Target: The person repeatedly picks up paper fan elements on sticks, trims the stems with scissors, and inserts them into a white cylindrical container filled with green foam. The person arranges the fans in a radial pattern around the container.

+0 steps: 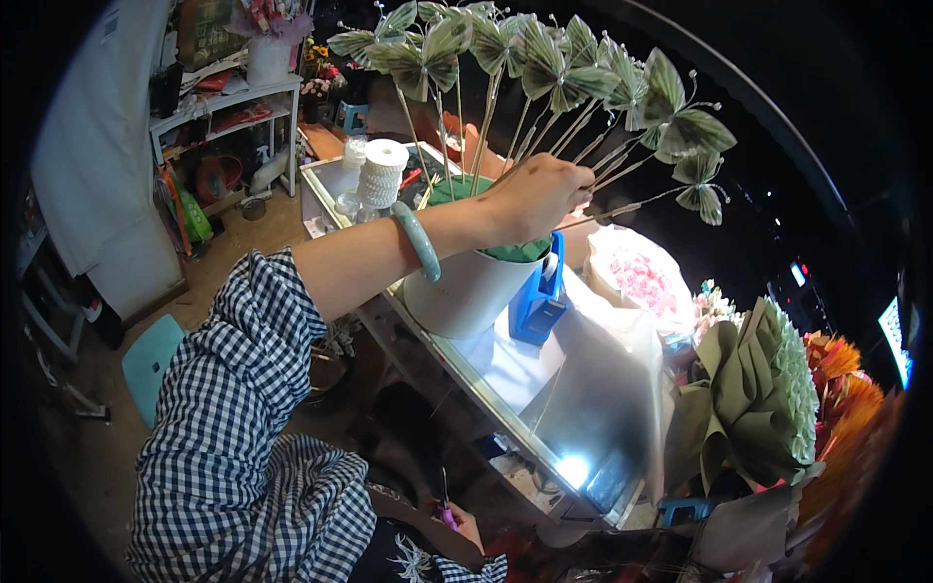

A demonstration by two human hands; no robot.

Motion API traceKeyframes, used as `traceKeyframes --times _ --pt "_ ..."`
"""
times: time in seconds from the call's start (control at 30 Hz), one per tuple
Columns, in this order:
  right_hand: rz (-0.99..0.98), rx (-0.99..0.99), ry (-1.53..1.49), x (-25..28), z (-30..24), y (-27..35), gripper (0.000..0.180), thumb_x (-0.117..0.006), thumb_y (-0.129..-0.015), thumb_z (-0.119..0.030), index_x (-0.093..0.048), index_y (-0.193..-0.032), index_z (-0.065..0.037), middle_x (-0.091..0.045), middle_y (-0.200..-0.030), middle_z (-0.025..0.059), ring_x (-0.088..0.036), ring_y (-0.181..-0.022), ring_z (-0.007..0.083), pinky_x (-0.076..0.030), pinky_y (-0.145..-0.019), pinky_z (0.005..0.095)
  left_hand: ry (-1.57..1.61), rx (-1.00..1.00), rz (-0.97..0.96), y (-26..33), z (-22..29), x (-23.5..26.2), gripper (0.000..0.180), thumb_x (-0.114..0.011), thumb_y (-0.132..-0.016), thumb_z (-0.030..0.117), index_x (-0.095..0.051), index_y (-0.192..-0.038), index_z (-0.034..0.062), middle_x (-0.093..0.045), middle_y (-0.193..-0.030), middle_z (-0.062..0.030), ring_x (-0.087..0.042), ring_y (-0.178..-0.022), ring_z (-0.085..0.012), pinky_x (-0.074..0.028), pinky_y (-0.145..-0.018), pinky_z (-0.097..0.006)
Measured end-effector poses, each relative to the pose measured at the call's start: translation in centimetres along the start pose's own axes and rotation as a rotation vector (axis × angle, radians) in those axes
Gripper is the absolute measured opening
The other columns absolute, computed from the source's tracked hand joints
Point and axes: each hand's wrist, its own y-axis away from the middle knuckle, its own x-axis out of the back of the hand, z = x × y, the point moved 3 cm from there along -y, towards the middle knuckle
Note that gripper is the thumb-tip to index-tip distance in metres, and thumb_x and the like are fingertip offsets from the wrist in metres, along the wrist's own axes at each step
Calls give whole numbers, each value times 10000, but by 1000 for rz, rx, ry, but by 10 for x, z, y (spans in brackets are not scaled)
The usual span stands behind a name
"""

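My left hand [539,194], with a pale green bangle [420,240] on the wrist, is closed around one thin wooden stick among several that stand in a white pot [466,291] filled with green foam. Each stick carries a folded green paper butterfly [554,68] at its top, and together they fan out above the hand. My right hand [465,525] is low by my lap at the bottom edge, gripping a thin tool with a purple handle [447,513]. Its tip is hard to make out.
The pot stands on a glass-topped table [573,408] beside a blue tape dispenser [539,296] and a roll of pearl string [382,170]. A pink wrapped bouquet [632,277], a green paper bouquet [768,389] and orange flowers [846,379] lie right. A white shelf [224,107] and teal stool [151,360] are left.
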Motion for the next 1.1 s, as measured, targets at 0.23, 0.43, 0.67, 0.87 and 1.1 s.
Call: traceKeyframes --times 0.23,0.43,0.67,0.87,1.1 --pt "-67 -52 -231 -1 1 -1 340 -636 -852 -41 -548 -1176 17 -620 -871 23 -572 -757 65 -457 -691 186 -58 132 -97 20 -7 -13 201 -533 -900 189 -606 -908 2 -628 -811 -205 -607 -797 -374 -478 -738 -423" --pt "-62 -57 -240 2 10 -4 319 -626 -866 -46 -546 -1168 22 -647 -904 47 -604 -796 88 -484 -726 206 -94 76 -52 26 -10 -18 185 -558 -887 197 -605 -890 18 -627 -793 -198 -612 -783 -374 -484 -721 -424" --pt "-57 -42 -227 2 10 -4 317 -622 -870 -48 -543 -1168 29 -647 -905 55 -607 -790 93 -486 -723 207 -109 158 -128 34 -14 -18 193 -524 -906 221 -590 -930 41 -617 -826 -204 -610 -828 -376 -499 -740 -443" --pt "-56 -74 -264 0 10 -4 315 -616 -875 -50 -542 -1173 21 -647 -895 49 -604 -781 87 -486 -710 206 -108 177 -80 37 -17 -22 206 -568 -885 219 -556 -824 24 -613 -743 -186 -610 -761 -364 -479 -700 -424" --pt "-24 -34 -235 -1 10 -6 293 -627 -872 -63 -561 -1147 13 -635 -846 25 -586 -738 72 -473 -671 199 0 203 -118 45 -19 -18 181 -599 -864 160 -553 -952 9 -631 -769 -187 -631 -792 -355 -489 -704 -413"
